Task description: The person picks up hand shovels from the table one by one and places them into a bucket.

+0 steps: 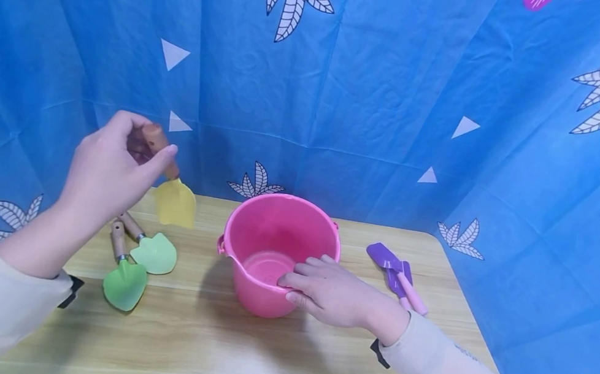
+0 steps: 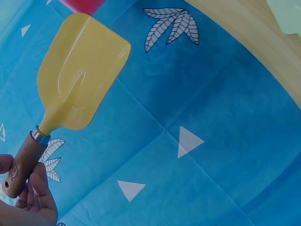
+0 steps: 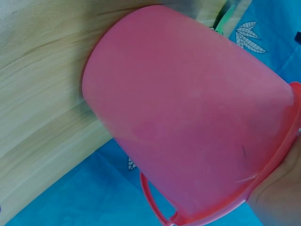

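Observation:
My left hand [image 1: 107, 168] holds a small yellow shovel [image 1: 175, 205] by its wooden handle, pinched between thumb and fingers. In the left wrist view the yellow blade [image 2: 84, 70] is bare and the handle's end shows a hole. The shovel hangs blade down above the table, left of a pink bucket [image 1: 259, 299]. That bucket stands upright with no contents visible inside. On its near right rim my right hand [image 1: 340, 293] takes hold, fingers over the inside and thumb outside. The right wrist view is mostly filled by the bucket's outer wall [image 3: 183, 108].
Below my left hand lie a green heart-shaped trowel [image 1: 124, 285] and a pale green scalloped shovel [image 1: 156, 255], both wooden-handled. Two purple shovels [image 1: 383, 256] with pink handles overlap right of the bucket. A blue leaf-patterned curtain [image 1: 389, 86] rises behind the wooden table [image 1: 177, 333].

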`<control>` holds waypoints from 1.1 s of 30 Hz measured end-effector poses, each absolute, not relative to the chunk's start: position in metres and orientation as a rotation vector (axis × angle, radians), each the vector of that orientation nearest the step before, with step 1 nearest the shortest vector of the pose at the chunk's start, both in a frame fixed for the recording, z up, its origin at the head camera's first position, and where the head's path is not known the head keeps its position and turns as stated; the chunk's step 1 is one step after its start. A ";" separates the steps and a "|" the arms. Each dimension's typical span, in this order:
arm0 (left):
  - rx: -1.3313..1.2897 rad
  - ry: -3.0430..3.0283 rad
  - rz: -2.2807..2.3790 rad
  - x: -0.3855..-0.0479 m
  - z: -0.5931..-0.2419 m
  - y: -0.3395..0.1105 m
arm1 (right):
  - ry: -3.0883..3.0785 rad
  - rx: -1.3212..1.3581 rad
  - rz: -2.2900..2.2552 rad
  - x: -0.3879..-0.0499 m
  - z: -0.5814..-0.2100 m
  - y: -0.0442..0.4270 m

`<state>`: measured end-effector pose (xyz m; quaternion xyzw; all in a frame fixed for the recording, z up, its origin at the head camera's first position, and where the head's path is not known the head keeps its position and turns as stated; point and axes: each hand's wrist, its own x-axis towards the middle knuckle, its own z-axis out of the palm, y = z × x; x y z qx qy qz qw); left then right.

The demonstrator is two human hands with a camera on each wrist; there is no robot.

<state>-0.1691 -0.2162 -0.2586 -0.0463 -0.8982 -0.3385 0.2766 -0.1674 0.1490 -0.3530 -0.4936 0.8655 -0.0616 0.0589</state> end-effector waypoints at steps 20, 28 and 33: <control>-0.204 -2.314 -1.023 -0.175 -0.241 -0.192 | 2.624 -1.510 -0.174 -0.169 -0.353 0.150; -0.241 -2.281 -1.068 -0.178 -0.240 -0.179 | 2.624 -1.504 -0.176 -0.168 -0.352 0.150; -0.257 -2.283 -1.085 -0.177 -0.238 -0.170 | 2.630 -1.507 -0.169 -0.168 -0.352 0.151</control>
